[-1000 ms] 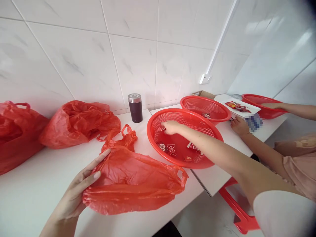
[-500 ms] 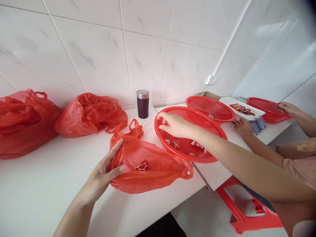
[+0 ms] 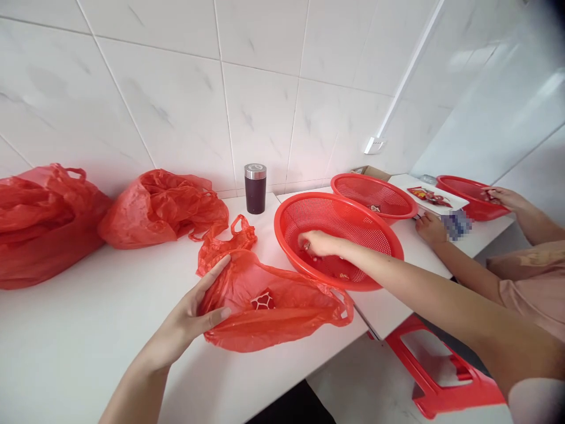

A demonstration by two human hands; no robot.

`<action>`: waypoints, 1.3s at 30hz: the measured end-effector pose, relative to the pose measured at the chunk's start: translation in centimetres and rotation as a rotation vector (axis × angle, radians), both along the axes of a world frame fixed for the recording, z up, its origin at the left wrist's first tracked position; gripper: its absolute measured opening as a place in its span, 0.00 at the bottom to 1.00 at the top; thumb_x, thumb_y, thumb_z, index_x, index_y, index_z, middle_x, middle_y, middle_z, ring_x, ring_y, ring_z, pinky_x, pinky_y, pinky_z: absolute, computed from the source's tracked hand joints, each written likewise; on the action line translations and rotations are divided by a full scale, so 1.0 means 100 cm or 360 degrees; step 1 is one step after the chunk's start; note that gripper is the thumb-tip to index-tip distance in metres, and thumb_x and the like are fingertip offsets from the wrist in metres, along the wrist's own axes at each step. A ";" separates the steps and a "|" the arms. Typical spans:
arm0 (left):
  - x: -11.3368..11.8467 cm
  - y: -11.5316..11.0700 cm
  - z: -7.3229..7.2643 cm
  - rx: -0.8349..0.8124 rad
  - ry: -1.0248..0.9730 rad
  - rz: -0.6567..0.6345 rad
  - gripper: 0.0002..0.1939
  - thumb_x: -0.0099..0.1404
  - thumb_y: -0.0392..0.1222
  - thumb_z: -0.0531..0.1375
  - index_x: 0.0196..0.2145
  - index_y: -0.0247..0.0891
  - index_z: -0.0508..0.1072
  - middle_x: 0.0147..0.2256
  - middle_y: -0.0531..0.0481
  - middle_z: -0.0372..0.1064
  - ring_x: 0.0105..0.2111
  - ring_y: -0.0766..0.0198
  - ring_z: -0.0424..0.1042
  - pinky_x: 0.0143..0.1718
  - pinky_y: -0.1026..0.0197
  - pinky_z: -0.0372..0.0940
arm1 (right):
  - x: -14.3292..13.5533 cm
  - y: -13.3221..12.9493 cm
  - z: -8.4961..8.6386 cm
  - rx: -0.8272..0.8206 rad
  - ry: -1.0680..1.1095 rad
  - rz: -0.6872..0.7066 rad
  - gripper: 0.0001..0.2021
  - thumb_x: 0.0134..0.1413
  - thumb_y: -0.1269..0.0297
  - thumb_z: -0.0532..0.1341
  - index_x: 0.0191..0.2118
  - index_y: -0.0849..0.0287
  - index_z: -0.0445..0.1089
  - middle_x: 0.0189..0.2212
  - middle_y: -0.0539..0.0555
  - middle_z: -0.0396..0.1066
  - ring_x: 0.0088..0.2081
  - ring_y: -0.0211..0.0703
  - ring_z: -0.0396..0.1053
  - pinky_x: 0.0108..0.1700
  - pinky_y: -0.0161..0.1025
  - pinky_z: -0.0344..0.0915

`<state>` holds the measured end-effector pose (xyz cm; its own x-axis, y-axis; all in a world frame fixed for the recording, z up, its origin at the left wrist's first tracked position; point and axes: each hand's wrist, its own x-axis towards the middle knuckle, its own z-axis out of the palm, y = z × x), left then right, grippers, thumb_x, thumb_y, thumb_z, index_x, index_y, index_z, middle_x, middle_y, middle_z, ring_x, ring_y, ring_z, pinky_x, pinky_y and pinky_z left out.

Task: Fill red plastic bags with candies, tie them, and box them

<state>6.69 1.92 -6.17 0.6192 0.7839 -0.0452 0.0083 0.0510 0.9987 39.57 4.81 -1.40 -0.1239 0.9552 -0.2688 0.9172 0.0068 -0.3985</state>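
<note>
My left hand holds the near-left edge of a red plastic bag, thumb and fingers apart at its open mouth. A small dark red packet with white lines lies inside the bag. Reaching down into the large red basket, a perforated plastic one, my right hand has its fingers curled on small wrapped packets at the bottom; the fingertips are partly hidden. Another small piece lies in the basket near the front wall.
Two full red bags stand at the left by the wall. Behind is a dark tumbler. To the right are a second basket, a white tray and a co-worker's hands. A red stool stands below.
My right hand has moved down from the basket's rear left rim to the packets at the bottom. My left hand and the bag have shifted slightly right.
</note>
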 end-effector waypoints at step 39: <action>0.009 -0.005 0.004 -0.0029 0.0098 0.0029 0.43 0.61 0.48 0.62 0.67 0.54 0.44 0.68 0.51 0.41 0.64 0.46 0.49 0.59 0.48 0.57 | 0.046 -0.045 -0.027 -0.0616 -0.0030 -0.0068 0.06 0.40 0.70 0.64 0.29 0.58 0.69 0.23 0.50 0.70 0.21 0.41 0.69 0.21 0.35 0.64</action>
